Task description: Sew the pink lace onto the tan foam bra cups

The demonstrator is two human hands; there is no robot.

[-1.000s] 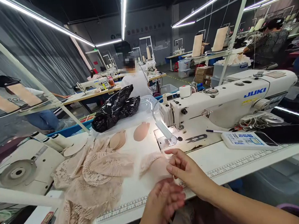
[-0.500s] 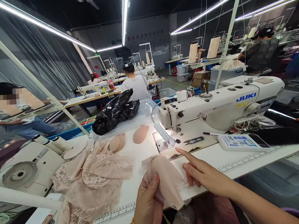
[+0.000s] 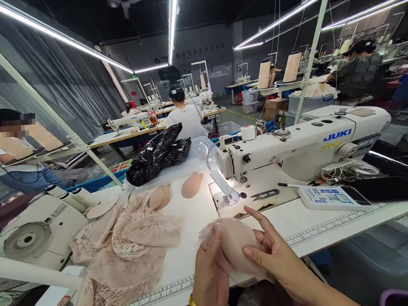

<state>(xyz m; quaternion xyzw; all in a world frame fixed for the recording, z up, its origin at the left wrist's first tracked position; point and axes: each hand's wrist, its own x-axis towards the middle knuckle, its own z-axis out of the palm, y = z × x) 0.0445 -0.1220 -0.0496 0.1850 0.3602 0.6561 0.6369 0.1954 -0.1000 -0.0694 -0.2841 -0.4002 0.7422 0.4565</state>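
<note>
Both hands hold a beige piece of sheer fabric [image 3: 235,244] with a rounded, cup-like bulge, over the table's front edge. My left hand [image 3: 210,269] is closed on its left side, thumb on top. My right hand [image 3: 272,253] pinches the right side with the thumb on top, its index finger stretched toward the machine. Just beyond lies the needle area of a white sewing machine [image 3: 283,142], its lamp lit. Thread snips [image 3: 265,193] rest on the machine bed. A single beige pad [image 3: 192,184] and a small stack of pads [image 3: 160,196] lie left of the needle.
Beige lace pieces [image 3: 126,242] are heaped on the left of the table. A black plastic bag [image 3: 157,156] sits on a clear lid behind. A phone [image 3: 334,196] lies at right. Ruler tape [image 3: 158,293] runs along the front edge. Other people work farther back.
My right hand has moved from pointing beside the fabric to gripping its right side. The fabric, which hung down toward the lap, is now raised and rounded between both hands.
</note>
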